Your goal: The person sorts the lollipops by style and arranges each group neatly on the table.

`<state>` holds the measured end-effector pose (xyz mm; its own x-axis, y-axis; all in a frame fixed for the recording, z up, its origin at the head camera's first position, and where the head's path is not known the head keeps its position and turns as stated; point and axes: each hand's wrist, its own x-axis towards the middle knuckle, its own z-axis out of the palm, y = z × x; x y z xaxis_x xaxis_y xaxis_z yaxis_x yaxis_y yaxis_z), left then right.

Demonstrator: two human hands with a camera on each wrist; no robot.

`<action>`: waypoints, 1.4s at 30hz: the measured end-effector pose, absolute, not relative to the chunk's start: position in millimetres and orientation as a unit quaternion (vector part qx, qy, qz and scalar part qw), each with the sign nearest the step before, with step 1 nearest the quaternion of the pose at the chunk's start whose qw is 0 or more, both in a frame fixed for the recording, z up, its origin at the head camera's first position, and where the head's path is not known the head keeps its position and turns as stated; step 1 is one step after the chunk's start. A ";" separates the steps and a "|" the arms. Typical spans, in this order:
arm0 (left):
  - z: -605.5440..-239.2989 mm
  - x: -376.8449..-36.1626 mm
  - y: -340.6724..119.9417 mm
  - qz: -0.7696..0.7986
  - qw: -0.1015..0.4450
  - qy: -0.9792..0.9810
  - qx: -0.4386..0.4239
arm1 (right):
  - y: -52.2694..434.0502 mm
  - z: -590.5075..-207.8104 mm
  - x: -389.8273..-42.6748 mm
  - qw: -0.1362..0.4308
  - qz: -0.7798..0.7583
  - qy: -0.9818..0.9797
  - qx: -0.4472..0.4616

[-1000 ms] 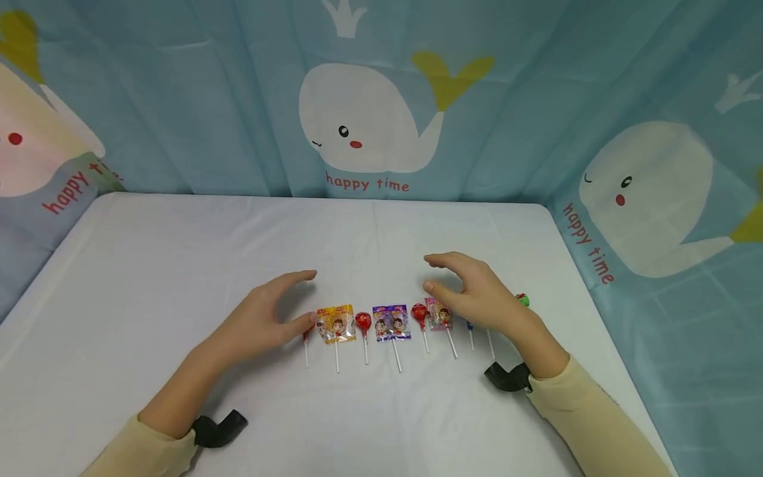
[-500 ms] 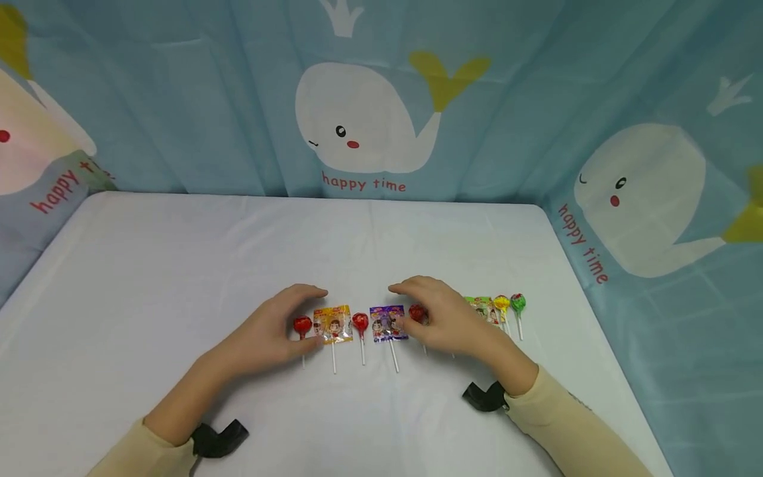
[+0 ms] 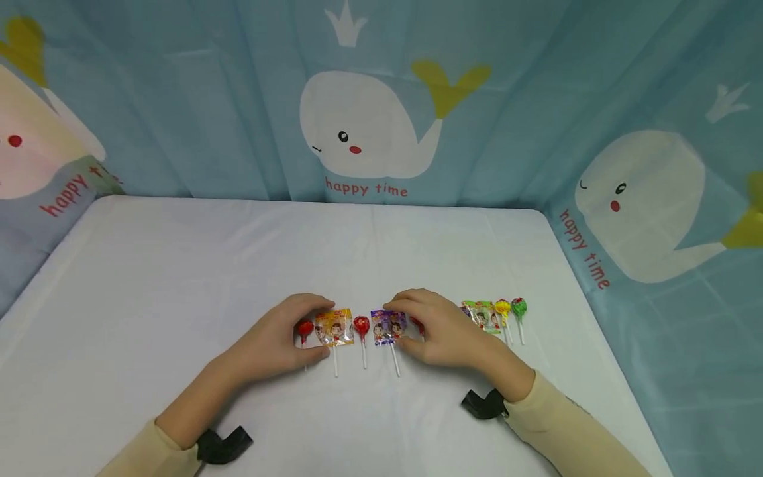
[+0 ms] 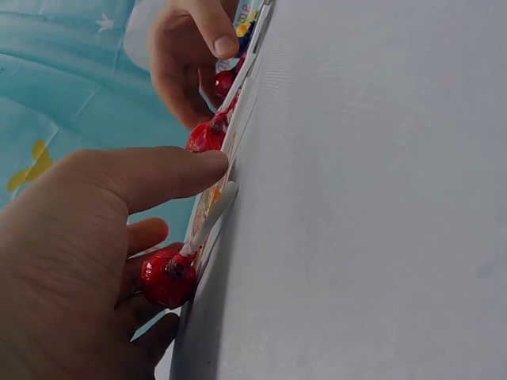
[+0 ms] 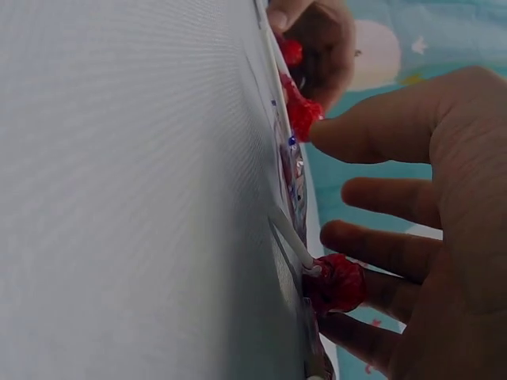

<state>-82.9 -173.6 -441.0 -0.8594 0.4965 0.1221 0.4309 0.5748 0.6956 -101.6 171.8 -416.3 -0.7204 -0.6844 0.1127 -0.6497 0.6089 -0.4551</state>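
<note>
A row of lollipops lies across the white table, sticks toward me. My left hand [image 3: 274, 341] curves loosely around a red lollipop [image 3: 305, 327], with thumb and fingertips at the left part of a flat orange-wrapped lollipop [image 3: 336, 327]. In the left wrist view that red lollipop [image 4: 168, 277] sits between spread fingers, ungripped. A red lollipop [image 3: 361, 324] lies in the middle. My right hand [image 3: 447, 334] arches, fingers parted, over another red lollipop [image 5: 336, 285], its fingertips at the right side of a purple-wrapped lollipop [image 3: 387, 324]. The right palm hides part of the row.
Right of the right hand lie a green-wrapped flat lollipop [image 3: 484, 316], a yellow lollipop [image 3: 503, 307] and a green lollipop [image 3: 519, 307]. The white tabletop [image 3: 238, 252] ends against a blue curtain [image 3: 208, 119] printed with whales. Black wrist pieces stick out at both sleeves.
My right hand has come left and lower, from over the pink-wrapped lollipop to beside the purple one, uncovering the green and yellow lollipops. My left hand has moved slightly right and closer to the table.
</note>
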 end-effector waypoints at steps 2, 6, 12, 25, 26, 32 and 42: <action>-441.0 -83.1 -174.4 0.376 0.040 0.888 0.262 | 171.1 -417.7 -102.9 0.032 -0.236 0.894 -0.379; -440.2 -83.9 -173.8 0.373 0.035 0.888 0.268 | 170.6 -420.3 -103.7 0.021 -0.233 0.891 -0.389; -441.2 -83.3 -172.6 0.367 0.028 0.889 0.273 | 170.7 -424.8 -101.3 0.008 -0.227 0.889 -0.398; -442.0 -82.4 -171.1 0.335 0.014 0.900 0.278 | 170.5 -431.9 -101.3 -0.018 -0.214 0.882 -0.419; -441.4 -82.4 -171.0 0.333 0.012 0.901 0.279 | 170.3 -432.3 -101.5 -0.020 -0.212 0.882 -0.420; -439.2 -82.1 -169.9 0.317 0.002 0.904 0.287 | 169.4 -434.0 -101.0 -0.028 -0.207 0.883 -0.420; -439.5 -84.3 -169.3 0.311 -0.022 0.899 0.307 | 169.7 -434.9 -101.3 -0.034 -0.203 0.882 -0.423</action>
